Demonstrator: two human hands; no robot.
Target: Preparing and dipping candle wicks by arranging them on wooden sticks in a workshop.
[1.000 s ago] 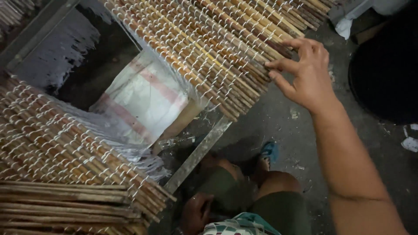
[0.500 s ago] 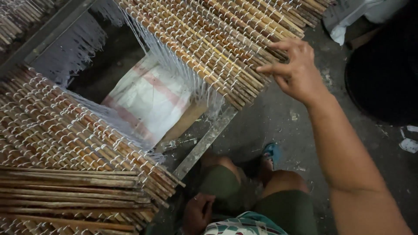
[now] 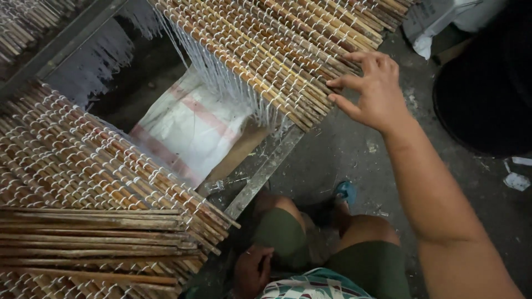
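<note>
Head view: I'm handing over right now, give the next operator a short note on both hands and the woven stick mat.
Right hand: open, fingertips on the ends of the upper woven stick mat.
Left hand: low by the knee, holds nothing visible.
Lower mat lies at left with loose sticks on top; white threads hang in the gap over a white sack.
Done: both sections tied with thread.
Left: cannot tell from this view.

White, pink-striped woven sack (image 3: 191,124) lies beneath mats.

Grey concrete floor (image 3: 354,149), white striped sack (image 3: 194,124), paper scraps (image 3: 518,181)
</note>
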